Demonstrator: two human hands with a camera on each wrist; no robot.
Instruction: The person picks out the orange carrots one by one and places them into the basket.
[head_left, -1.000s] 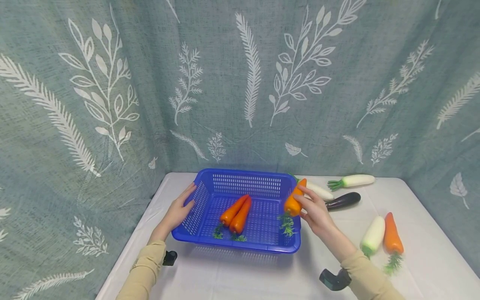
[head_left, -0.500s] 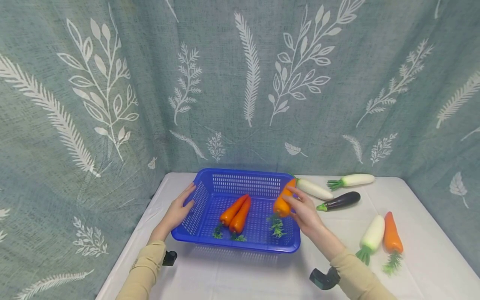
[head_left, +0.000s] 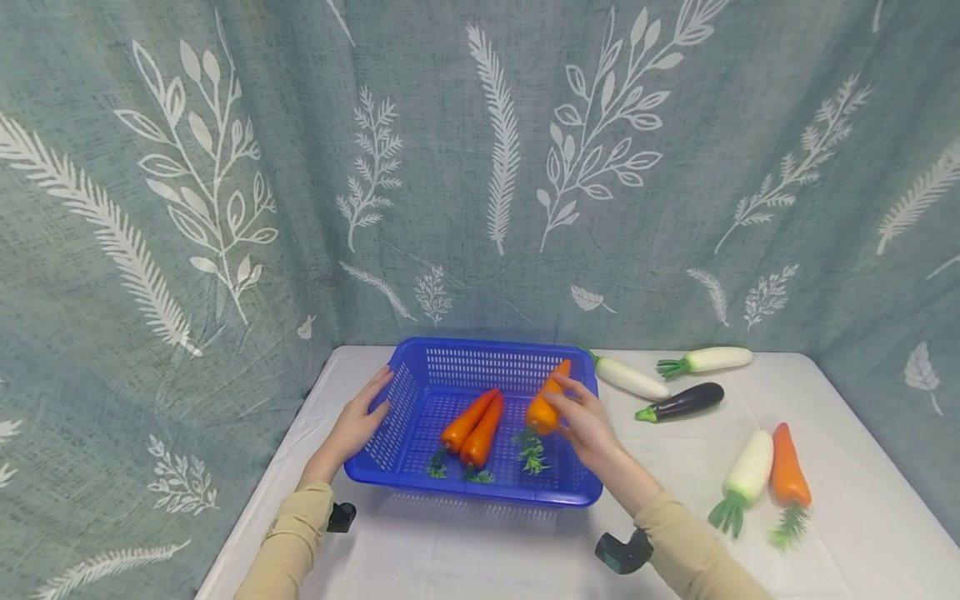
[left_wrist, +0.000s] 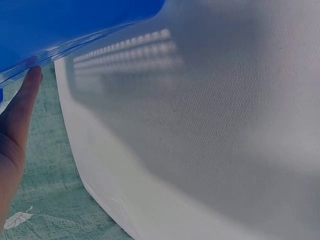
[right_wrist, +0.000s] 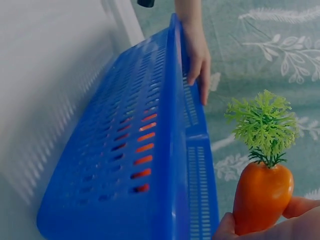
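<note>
My right hand (head_left: 588,425) pinches an orange carrot (head_left: 546,408) with a green leafy top, above the right side of the blue plastic basket (head_left: 480,493). In the right wrist view the carrot's thick end and leaves point upward, with a thumb and finger on either side of it. Two more carrots (head_left: 482,439) lie side by side on the basket's bottom. At the basket's left rim, my left hand (head_left: 356,423) rests with its fingers fairly straight; a fingertip (left_wrist: 34,75) meets the rim in the left wrist view.
Right of the basket lie a white radish (head_left: 632,379), an eggplant (head_left: 682,402) and another white radish (head_left: 720,359). Nearer the front right, a third radish (head_left: 748,469) lies beside a carrot (head_left: 789,471). A patterned curtain (head_left: 450,167) stands behind the white-covered table (head_left: 660,533).
My right hand has carried the carrot leftward from the basket's right rim to over its inside. The left hand has stayed at the rim, and the basket has not visibly shifted.
</note>
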